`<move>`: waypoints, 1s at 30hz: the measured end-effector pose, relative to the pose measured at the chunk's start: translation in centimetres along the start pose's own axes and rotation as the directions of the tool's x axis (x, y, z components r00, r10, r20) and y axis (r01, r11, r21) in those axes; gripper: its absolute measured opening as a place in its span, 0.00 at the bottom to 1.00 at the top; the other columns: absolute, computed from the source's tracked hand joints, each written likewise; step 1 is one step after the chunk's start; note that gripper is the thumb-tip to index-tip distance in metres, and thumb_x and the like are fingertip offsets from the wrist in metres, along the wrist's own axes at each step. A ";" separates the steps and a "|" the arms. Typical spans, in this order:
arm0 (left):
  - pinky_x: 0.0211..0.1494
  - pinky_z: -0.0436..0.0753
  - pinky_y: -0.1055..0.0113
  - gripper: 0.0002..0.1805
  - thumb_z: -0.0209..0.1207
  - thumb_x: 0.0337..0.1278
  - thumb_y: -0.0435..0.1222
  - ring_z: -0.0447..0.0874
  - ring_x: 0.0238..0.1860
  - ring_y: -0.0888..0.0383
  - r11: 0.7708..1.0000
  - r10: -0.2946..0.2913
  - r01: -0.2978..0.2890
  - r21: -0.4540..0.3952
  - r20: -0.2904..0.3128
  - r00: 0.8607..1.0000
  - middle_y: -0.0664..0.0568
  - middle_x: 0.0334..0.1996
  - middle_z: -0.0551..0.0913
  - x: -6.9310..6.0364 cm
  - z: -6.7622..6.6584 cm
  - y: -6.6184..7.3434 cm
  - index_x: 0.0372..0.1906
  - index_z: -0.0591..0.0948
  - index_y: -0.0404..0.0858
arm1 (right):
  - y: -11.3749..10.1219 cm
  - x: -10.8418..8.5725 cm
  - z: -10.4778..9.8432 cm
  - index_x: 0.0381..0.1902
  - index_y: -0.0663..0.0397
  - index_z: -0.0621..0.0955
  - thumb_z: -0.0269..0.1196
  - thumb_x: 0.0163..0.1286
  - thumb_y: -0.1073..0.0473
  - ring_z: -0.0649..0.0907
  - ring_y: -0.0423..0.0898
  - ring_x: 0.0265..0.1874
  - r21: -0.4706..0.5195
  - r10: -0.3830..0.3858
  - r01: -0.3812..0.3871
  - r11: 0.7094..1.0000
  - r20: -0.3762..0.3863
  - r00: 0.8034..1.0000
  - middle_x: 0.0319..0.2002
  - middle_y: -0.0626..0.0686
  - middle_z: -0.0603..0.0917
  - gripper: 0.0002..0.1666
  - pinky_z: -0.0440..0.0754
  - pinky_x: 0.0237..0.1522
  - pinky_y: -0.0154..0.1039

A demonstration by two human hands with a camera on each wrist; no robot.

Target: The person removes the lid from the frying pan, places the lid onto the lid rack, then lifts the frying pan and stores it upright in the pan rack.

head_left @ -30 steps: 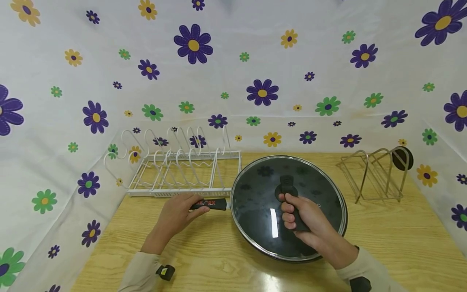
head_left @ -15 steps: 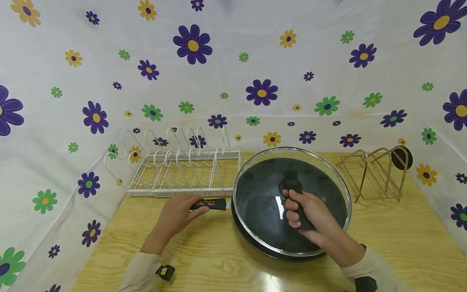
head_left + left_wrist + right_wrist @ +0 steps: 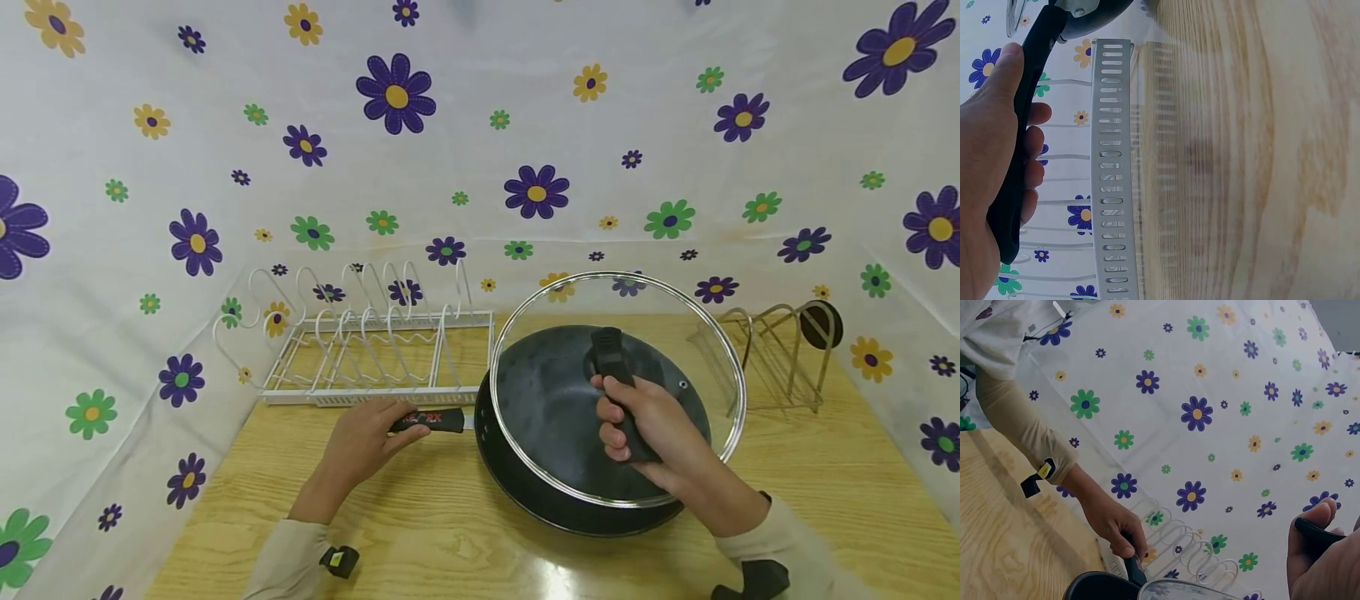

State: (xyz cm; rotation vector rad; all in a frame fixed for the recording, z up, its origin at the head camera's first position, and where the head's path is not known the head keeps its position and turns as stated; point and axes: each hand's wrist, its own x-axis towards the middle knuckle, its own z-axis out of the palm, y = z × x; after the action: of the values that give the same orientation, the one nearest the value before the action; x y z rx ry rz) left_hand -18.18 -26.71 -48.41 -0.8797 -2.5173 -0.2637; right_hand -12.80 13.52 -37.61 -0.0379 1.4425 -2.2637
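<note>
A black frying pan (image 3: 517,467) stands on the wooden table, its handle (image 3: 442,419) pointing left. My left hand (image 3: 367,442) grips that handle; in the left wrist view the fingers (image 3: 1034,144) curl round it. Above the pan my right hand (image 3: 648,425) holds a glass lid (image 3: 547,392) by its black knob handle (image 3: 609,346). The lid, rimmed in steel, is tilted and raised off the pan, shifted toward the right and back. Through the glass the pan's dark inside shows. In the right wrist view the right hand (image 3: 1329,556) is partly cut off.
Left of the pan, at the back, is a white wire rack (image 3: 375,392) with upright loops. A smaller metal rack (image 3: 787,367) stands at the back right, with a dark round object (image 3: 821,324) at its end. Flowered sheeting (image 3: 480,158) walls the table's back and sides.
My right hand has lifted the lid off the pan and moved it up and to the right. The left hand and the pan have stayed in place.
</note>
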 end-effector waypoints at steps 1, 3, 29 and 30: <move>0.36 0.84 0.56 0.22 0.70 0.54 0.52 0.87 0.35 0.52 1.000 -0.001 0.001 -0.001 -0.001 1.000 0.49 0.36 0.88 0.0 0.0 0.0 0.44 0.88 0.39 | -0.2 0.0 -0.1 0.57 0.58 0.64 0.47 0.85 0.50 0.71 0.36 0.15 -0.008 -0.002 0.002 1.000 -0.003 1.000 0.23 0.42 0.68 0.17 0.70 0.19 0.28; 0.36 0.84 0.56 0.22 0.69 0.56 0.53 0.87 0.35 0.52 1.000 -0.003 0.003 -0.001 -0.001 1.000 0.50 0.35 0.88 0.0 0.1 0.0 0.44 0.88 0.39 | -0.5 -0.1 -0.2 0.57 0.58 0.64 0.47 0.85 0.49 0.71 0.36 0.15 -0.027 -0.006 0.006 1.000 -0.012 1.000 0.23 0.42 0.68 0.18 0.70 0.19 0.28; 0.39 0.85 0.53 0.21 0.68 0.59 0.54 0.88 0.37 0.52 0.995 -0.093 0.095 -0.033 0.069 0.993 0.50 0.39 0.89 0.4 -0.5 0.5 0.46 0.88 0.41 | -3.8 -1.7 -3.4 0.58 0.56 0.61 0.50 0.84 0.48 0.72 0.36 0.15 -0.162 -0.080 0.079 0.984 0.001 0.997 0.23 0.42 0.69 0.20 0.72 0.17 0.30; 0.40 0.85 0.52 0.22 0.68 0.60 0.54 0.88 0.37 0.51 0.994 -0.105 0.108 -0.030 0.075 0.992 0.50 0.39 0.89 0.5 -0.5 0.5 0.47 0.88 0.42 | -3.9 -1.7 -3.5 0.58 0.56 0.61 0.50 0.84 0.48 0.72 0.37 0.15 -0.166 -0.081 0.079 0.983 -0.001 0.997 0.23 0.42 0.69 0.20 0.72 0.17 0.30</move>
State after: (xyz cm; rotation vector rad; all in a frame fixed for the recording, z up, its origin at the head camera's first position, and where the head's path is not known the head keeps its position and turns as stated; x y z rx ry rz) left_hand -18.00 -26.24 -47.69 -0.7823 -2.6398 -0.3142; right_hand -13.53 18.54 -35.48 -0.1418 1.6583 -2.2024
